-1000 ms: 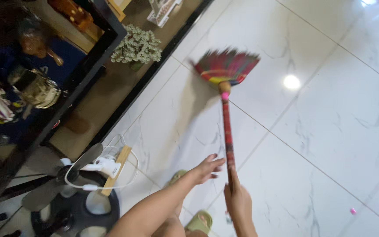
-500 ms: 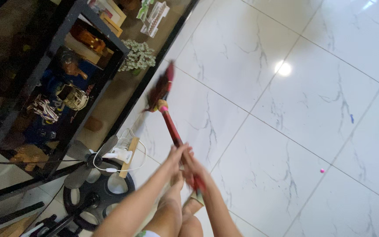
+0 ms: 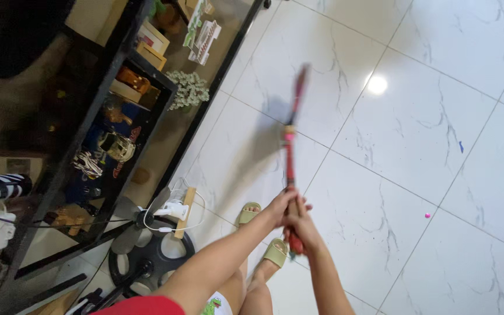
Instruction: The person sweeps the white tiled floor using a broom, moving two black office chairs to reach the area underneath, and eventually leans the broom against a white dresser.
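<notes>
I hold a broom with a red patterned handle (image 3: 290,160) in both hands over the white marble floor. My left hand (image 3: 281,205) grips the handle higher up, and my right hand (image 3: 300,228) grips it just below, near the handle's end. The broom's colourful head (image 3: 299,90) is seen edge-on and blurred, pointing away from me above a floor tile. My feet in pale green slippers (image 3: 275,252) stand right under my hands.
A black glass-fronted cabinet (image 3: 118,116) with ornaments runs along the left. A fan on a round black base (image 3: 153,256) with a white cable stands at the lower left. Small pink (image 3: 427,215) and blue (image 3: 461,146) bits lie on the tiles at right.
The broom swung from the cabinet side toward the middle of the floor, its head now edge-on. My left hand, open a second ago, has closed on the handle.
</notes>
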